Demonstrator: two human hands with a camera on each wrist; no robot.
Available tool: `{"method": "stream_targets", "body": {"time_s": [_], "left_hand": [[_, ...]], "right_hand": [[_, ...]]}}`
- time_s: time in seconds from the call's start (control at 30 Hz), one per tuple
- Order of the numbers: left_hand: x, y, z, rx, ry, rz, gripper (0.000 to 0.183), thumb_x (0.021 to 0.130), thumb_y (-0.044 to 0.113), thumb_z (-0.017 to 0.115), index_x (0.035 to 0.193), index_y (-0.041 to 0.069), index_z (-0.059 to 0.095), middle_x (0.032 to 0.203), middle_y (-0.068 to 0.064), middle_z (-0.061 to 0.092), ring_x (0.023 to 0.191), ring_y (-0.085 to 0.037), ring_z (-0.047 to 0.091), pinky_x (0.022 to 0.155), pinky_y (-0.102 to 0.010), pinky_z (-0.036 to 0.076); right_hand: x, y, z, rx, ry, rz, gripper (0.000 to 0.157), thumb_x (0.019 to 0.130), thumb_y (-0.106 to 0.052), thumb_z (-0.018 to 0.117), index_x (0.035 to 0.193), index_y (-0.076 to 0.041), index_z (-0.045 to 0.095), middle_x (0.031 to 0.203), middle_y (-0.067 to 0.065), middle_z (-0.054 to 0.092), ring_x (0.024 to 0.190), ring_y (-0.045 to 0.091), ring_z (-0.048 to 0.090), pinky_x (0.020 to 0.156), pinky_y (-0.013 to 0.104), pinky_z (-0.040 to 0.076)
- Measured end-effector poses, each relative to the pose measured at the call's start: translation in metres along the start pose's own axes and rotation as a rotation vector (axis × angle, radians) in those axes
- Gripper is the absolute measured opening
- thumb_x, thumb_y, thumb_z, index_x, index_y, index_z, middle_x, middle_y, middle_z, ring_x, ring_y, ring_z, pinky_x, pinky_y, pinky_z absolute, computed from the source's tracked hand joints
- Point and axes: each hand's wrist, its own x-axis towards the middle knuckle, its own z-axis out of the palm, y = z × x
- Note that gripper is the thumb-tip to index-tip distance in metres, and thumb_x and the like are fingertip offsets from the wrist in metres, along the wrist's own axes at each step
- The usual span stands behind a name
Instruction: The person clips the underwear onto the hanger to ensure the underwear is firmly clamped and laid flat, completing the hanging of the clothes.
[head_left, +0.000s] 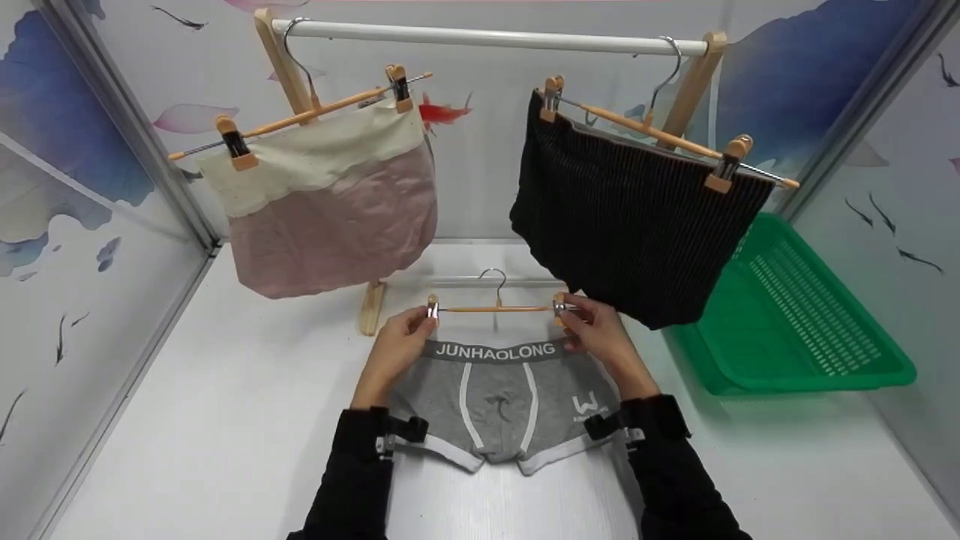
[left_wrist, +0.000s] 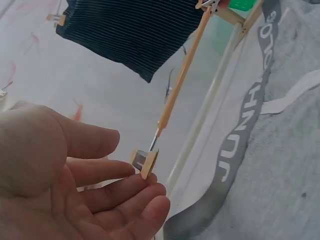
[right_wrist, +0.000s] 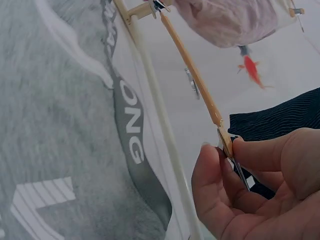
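Note:
Grey boxer briefs (head_left: 427, 390) lie flat on the white table, with a dark lettered waistband (head_left: 495, 351) toward the rack. Just beyond the waistband is a clip hanger (head_left: 499, 309) with a thin wooden bar and metal hook. My right hand (head_left: 600, 337) pinches its right clip (right_wrist: 226, 142) between thumb and fingers. At the other end, the left clip (left_wrist: 145, 162) rests against the fingertips of my left hand (head_left: 394, 352); in the left wrist view the thumb stands apart from it and the fingers are loosely bent.
A white rail (head_left: 487, 37) on wooden posts carries two clipped garments: a pink one with a cream band (head_left: 330, 217) at left and a black striped one (head_left: 630, 217) at right. A green plastic basket (head_left: 810, 375) stands on the right. Printed walls (head_left: 82, 300) enclose the table.

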Motion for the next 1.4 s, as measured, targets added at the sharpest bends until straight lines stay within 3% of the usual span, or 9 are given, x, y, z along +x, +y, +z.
{"method": "stream_targets", "body": {"time_s": [0.13, 0.3, 0.6, 0.93, 1.0, 1.07, 1.17, 1.23, 1.4], "left_hand": [[0.000, -0.005, 0.003, 0.083, -0.016, -0.011, 0.038, 0.104, 0.015, 0.059, 0.134, -0.008, 0.060, 0.125, -0.021, 0.067, 0.118, -0.032, 0.063, 0.101, -0.046, 0.047], [0.001, -0.009, 0.004, 0.126, -0.013, -0.006, 0.034, 0.103, 0.016, 0.060, 0.130, -0.004, 0.065, 0.122, -0.016, 0.069, 0.115, -0.029, 0.063, 0.100, -0.047, 0.048], [-0.002, 0.001, 0.000, 0.116, 0.006, 0.112, 0.038, 0.103, 0.015, 0.060, 0.134, -0.008, 0.060, 0.135, -0.023, 0.061, 0.127, -0.037, 0.057, 0.105, -0.049, 0.045], [-0.002, -0.005, 0.003, 0.169, -0.025, 0.074, 0.036, 0.103, 0.013, 0.058, 0.134, -0.004, 0.063, 0.137, -0.023, 0.060, 0.129, -0.041, 0.054, 0.106, -0.054, 0.043], [-0.002, -0.006, 0.003, 0.197, -0.033, 0.077, 0.033, 0.102, 0.012, 0.058, 0.131, -0.003, 0.065, 0.131, -0.021, 0.064, 0.121, -0.037, 0.060, 0.103, -0.053, 0.046], [-0.001, -0.008, 0.004, 0.227, -0.048, 0.080, 0.028, 0.103, 0.012, 0.057, 0.123, -0.003, 0.070, 0.113, -0.017, 0.070, 0.100, -0.031, 0.065, 0.091, -0.047, 0.051], [0.000, -0.010, 0.005, 0.274, -0.074, 0.090, 0.021, 0.103, 0.013, 0.056, 0.103, -0.002, 0.071, 0.085, -0.008, 0.064, 0.072, -0.022, 0.053, 0.069, -0.037, 0.045], [0.001, -0.010, 0.005, 0.296, -0.092, 0.086, 0.022, 0.104, 0.013, 0.056, 0.092, -0.002, 0.068, 0.076, -0.004, 0.056, 0.065, -0.019, 0.046, 0.063, -0.034, 0.037], [0.000, -0.009, 0.005, 0.341, -0.112, 0.059, 0.021, 0.102, 0.012, 0.058, 0.089, 0.000, 0.070, 0.075, -0.002, 0.058, 0.066, -0.017, 0.048, 0.064, -0.034, 0.039]], "right_hand": [[0.002, 0.004, 0.000, -0.059, -0.007, 0.013, 0.043, 0.103, -0.006, 0.059, 0.146, -0.005, 0.055, 0.115, 0.018, 0.063, 0.089, 0.027, 0.061, 0.062, 0.026, 0.055], [0.004, 0.007, 0.000, -0.065, -0.021, 0.024, 0.043, 0.104, -0.008, 0.057, 0.147, -0.006, 0.054, 0.118, 0.019, 0.063, 0.090, 0.026, 0.060, 0.062, 0.025, 0.053], [0.006, 0.007, 0.000, -0.059, -0.043, -0.001, 0.047, 0.105, -0.006, 0.053, 0.152, -0.007, 0.047, 0.122, 0.017, 0.059, 0.095, 0.028, 0.059, 0.068, 0.026, 0.054], [0.006, 0.013, 0.003, -0.207, -0.099, -0.027, 0.053, 0.104, -0.005, 0.056, 0.154, -0.002, 0.040, 0.128, 0.023, 0.062, 0.093, 0.024, 0.061, 0.071, 0.032, 0.052], [0.005, 0.014, 0.003, -0.243, -0.109, -0.018, 0.054, 0.103, -0.007, 0.058, 0.154, -0.003, 0.041, 0.128, 0.021, 0.063, 0.095, 0.025, 0.062, 0.072, 0.031, 0.052], [0.004, 0.014, 0.003, -0.270, -0.122, -0.019, 0.052, 0.103, -0.008, 0.058, 0.153, -0.002, 0.042, 0.126, 0.019, 0.064, 0.093, 0.024, 0.063, 0.070, 0.030, 0.051], [0.002, 0.014, 0.002, -0.281, -0.143, -0.017, 0.047, 0.105, -0.006, 0.052, 0.151, 0.001, 0.045, 0.116, 0.017, 0.066, 0.084, 0.022, 0.060, 0.066, 0.028, 0.047], [0.001, 0.013, 0.002, -0.283, -0.155, -0.011, 0.043, 0.106, -0.006, 0.048, 0.148, 0.003, 0.047, 0.110, 0.016, 0.064, 0.079, 0.021, 0.057, 0.064, 0.028, 0.045], [-0.002, 0.009, 0.001, -0.336, -0.183, -0.009, 0.038, 0.108, -0.006, 0.041, 0.142, 0.007, 0.053, 0.114, 0.016, 0.062, 0.089, 0.023, 0.057, 0.074, 0.032, 0.047]]}}
